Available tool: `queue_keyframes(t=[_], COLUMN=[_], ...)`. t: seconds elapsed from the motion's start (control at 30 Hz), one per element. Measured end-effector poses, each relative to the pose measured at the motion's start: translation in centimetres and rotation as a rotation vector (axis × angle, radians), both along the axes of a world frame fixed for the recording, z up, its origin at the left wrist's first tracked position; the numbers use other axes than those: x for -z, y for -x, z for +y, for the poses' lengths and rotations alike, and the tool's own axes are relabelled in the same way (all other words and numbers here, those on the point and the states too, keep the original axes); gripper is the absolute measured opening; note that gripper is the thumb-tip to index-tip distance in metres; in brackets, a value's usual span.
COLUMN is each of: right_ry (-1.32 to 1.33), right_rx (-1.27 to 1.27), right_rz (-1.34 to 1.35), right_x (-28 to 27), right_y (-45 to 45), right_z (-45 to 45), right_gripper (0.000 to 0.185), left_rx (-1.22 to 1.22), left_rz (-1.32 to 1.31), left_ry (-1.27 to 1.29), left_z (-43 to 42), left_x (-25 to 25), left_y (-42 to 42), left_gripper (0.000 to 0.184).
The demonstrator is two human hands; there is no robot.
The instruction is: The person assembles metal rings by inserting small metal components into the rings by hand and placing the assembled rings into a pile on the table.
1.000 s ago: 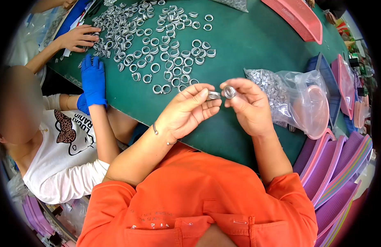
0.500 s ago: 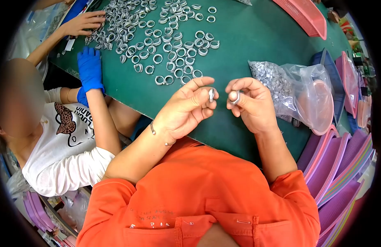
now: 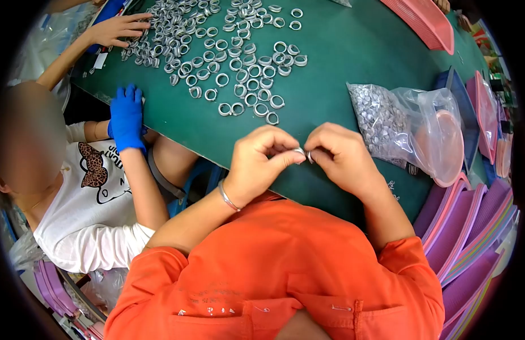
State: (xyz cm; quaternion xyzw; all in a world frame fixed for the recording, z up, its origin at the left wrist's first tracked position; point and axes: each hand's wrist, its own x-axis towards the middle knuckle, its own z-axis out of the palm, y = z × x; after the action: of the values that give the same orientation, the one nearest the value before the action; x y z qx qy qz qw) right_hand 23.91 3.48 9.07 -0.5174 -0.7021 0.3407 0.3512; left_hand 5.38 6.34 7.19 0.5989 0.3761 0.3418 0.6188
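Metal, a small silvery piece point(image 3: 298, 151), sat at the tip of our left hand point(image 3: 259, 158) in the head view, its shape mostly covered by the narrow pinch of thumb and forefinger. Our right hand point(image 3: 343, 160), just beside it and likewise curled narrow, pinched a second silvery piece point(image 3: 309, 156) facing the first, and we could not tell whether the two touched. Beyond both hands, loose metal rings point(image 3: 249, 60) lay scattered across our green table point(image 3: 324, 62), while a clear bag of small grey pieces point(image 3: 381, 116) lay near our right hand.
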Motion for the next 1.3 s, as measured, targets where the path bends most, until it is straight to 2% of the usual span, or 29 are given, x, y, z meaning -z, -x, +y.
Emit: queue_keyframes(t=[0.03,0.1,0.2,0.27,0.37,0.43,0.47,0.53,0.57,0.6,0.63,0.73,0.8,0.83,0.9,1.03,1.3], right_ry=[-0.006,0.020,0.065,0.084,0.117,0.272,0.275,0.460,0.459,0.552,0.641,0.647,0.672,0.690,0.708,0.737,0.737], right_rx=[-0.004,-0.056,-0.039,-0.009,0.010,0.046,0.044,0.098,0.098,0.096,0.094,0.092,0.096,0.094,0.090,0.080,0.054], right_rz=[0.003,-0.188,-0.275,-0.324,-0.269,-0.042,-0.042,0.279,0.278,0.444,0.609,0.662,0.686,0.733,0.781,0.777,0.785], right_x=[0.6,1.3,0.9,0.7,0.8,0.8,0.9,1.0,0.9,0.6,0.5,0.3,0.3,0.5,0.6,0.5,0.6], right_y=[0.0,-0.1,0.1,0.0,-0.3,-0.4,-0.3,-0.3,-0.3,-0.4,-0.5,-0.4,-0.2,0.0,0.2,0.5,0.6], right_z=[-0.2,-0.7,-0.8,-1.0,-0.7,-0.7,-0.7,-0.7,-0.6,-0.5,-0.5,-0.4,-0.4,-0.4,-0.4,-0.4,-0.6], right_gripper=[0.010,0.008,0.008,0.009,0.013,0.018,0.018,0.015,0.015,0.013,0.011,0.011,0.012,0.013,0.014,0.014,0.013], left_rx=[0.022,-0.007,-0.109,-0.188,-0.213,-0.214,-0.205,-0.195,-0.174,-0.151,-0.149,-0.155,-0.114,-0.113,-0.118,-0.085,-0.085], left_rz=[0.156,0.202,0.218,0.105,0.072,0.054,0.072,0.091,0.072,0.053,0.053,-0.039,-0.113,-0.113,-0.208,-0.265,-0.322], left_ry=[-0.174,-0.254,-0.146,-0.110,-0.210,-0.275,-0.313,-0.348,-0.212,-0.071,-0.068,0.057,0.484,0.485,0.835,0.999,1.073], left_z=[-0.2,-0.6,-0.7,-1.0,-0.8,-0.7,-0.7,-0.7,-0.7,-0.8,-0.9,-0.9,-0.6,-0.4,0.0,0.1,-0.1], left_x=[0.1,0.6,0.5,1.5,1.7,1.5,1.2,0.9,0.8,0.7,0.5,-0.5,-1.2,-1.1,-1.2,-0.7,-0.3], left_y=[0.2,0.2,0.2,0.2,0.2,0.3,0.2,0.3,0.3,0.3,0.2,0.0,0.0,0.1,0.4,0.7,1.0], left_gripper=[0.012,0.009,0.010,0.014,0.016,0.017,0.016,0.015,0.015,0.015,0.015,0.013,0.008,0.008,0.008,0.006,0.005])
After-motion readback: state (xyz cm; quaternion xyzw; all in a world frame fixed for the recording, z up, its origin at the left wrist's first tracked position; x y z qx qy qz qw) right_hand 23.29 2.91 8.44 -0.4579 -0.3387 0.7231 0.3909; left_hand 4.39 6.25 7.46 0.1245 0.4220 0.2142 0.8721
